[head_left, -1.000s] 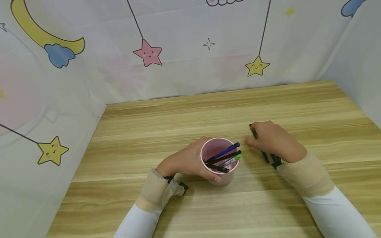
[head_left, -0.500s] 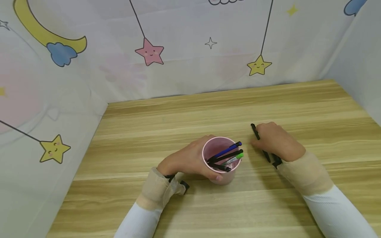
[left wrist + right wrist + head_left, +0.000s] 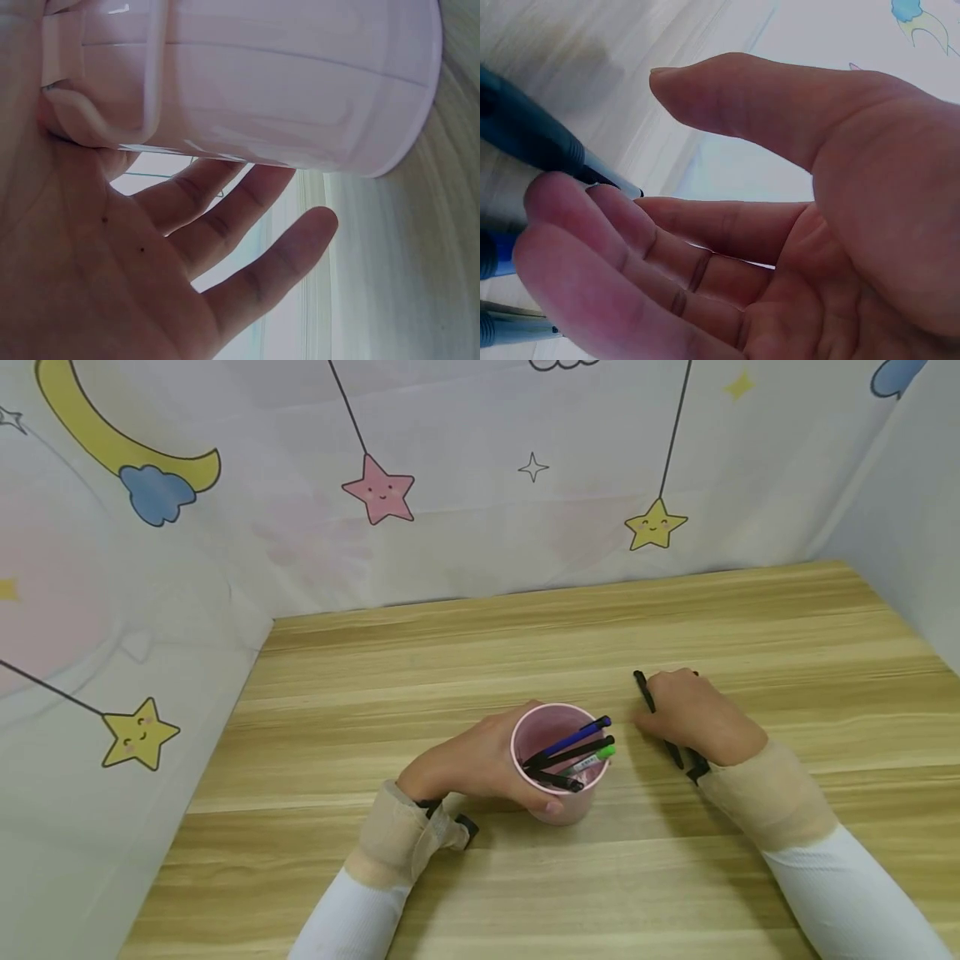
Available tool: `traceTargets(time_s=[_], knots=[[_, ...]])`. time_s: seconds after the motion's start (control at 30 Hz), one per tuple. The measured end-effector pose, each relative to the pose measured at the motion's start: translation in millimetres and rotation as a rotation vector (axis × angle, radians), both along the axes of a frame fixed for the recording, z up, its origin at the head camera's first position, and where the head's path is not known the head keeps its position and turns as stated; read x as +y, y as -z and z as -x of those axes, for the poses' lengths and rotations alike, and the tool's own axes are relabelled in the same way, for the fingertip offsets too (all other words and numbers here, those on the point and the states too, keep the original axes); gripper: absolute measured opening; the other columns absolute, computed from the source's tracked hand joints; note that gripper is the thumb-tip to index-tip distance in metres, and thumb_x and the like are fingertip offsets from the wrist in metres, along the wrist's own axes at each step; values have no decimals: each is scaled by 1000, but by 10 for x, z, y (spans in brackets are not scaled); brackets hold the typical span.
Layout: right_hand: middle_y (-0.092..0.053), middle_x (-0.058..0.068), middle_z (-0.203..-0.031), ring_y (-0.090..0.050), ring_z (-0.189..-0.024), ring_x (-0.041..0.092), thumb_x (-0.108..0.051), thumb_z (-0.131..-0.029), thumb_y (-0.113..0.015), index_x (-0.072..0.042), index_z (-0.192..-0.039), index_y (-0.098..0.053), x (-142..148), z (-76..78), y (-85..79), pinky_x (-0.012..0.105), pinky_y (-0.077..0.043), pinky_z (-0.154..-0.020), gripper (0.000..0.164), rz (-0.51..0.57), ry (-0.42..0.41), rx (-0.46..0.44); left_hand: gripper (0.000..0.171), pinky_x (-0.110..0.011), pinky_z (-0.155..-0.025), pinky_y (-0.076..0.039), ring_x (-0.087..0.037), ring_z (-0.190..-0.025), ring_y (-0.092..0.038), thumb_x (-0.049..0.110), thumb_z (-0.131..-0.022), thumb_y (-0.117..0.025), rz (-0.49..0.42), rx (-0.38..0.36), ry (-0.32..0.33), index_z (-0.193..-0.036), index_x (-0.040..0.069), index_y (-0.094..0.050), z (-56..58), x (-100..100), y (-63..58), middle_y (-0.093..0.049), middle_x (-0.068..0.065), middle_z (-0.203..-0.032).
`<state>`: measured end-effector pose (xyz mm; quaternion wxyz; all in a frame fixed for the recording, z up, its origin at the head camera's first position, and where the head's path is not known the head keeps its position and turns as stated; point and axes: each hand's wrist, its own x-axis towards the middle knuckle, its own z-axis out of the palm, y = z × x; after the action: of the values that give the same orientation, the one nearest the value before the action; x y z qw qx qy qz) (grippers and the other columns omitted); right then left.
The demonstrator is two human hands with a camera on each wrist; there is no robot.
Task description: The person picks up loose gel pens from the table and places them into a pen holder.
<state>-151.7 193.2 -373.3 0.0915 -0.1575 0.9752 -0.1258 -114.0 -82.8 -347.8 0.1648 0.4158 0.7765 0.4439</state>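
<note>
My left hand (image 3: pixel 483 760) grips a pink cup (image 3: pixel 564 810) from its left side, with the thumb at the front. In the left wrist view, the handle of the cup (image 3: pixel 262 82) lies near the palm. Several pens lean inside the cup, among them a blue pen (image 3: pixel 566 742) and one with a green end (image 3: pixel 604 752). To the right, my right hand (image 3: pixel 693 714) is low over a black pen (image 3: pixel 643 690) on the table. The right wrist view shows its thumb apart from the loosely bent fingers, nothing pinched, with a dark pen (image 3: pixel 532 127) and a blue pen (image 3: pixel 496 253) beside the fingertips.
The wood-grain table (image 3: pixel 420 668) has a white printed cloth (image 3: pixel 465 527) behind it and at both sides. A dark tip (image 3: pixel 696 673) shows just past the right knuckles. Another pen (image 3: pixel 517 326) lies at the lower left of the right wrist view.
My right hand has shifted slightly right, and more of the black pen shows beside its thumb. A dark tip now appears past the knuckles. My left hand stays on the cup.
</note>
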Motion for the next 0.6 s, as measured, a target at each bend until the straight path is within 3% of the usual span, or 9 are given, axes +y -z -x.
traceTargets(time_s=[0.17,0.37,0.6], knots=[[-46,6,-57,-44,-51,21,-13,-76,-60,-8,-60,-43,7,8,4,34,-42,-46,24,-8,-1,-35,82,-42,-93,-45,-17,-105,-53,23,-58,-86,-5,-8,0,-129,11,-47,0,0,-4,-57,-2,-116],[-49,9,-62,-48,-54,22,-2,-75,-56,-3,-67,-48,29,36,17,30,-45,-44,11,-19,2,-99,81,-42,-90,-46,-17,-102,-54,24,-58,-86,10,-15,-5,-128,10,-48,2,4,-9,-58,-3,-114],[-49,10,-65,-47,-57,23,1,-72,-55,-2,-68,-49,43,50,13,32,-45,-46,8,-36,-27,-91,82,-42,-92,-46,-17,-103,-53,22,-58,-86,5,-35,-8,-129,11,-47,1,12,-25,-57,-3,-115]])
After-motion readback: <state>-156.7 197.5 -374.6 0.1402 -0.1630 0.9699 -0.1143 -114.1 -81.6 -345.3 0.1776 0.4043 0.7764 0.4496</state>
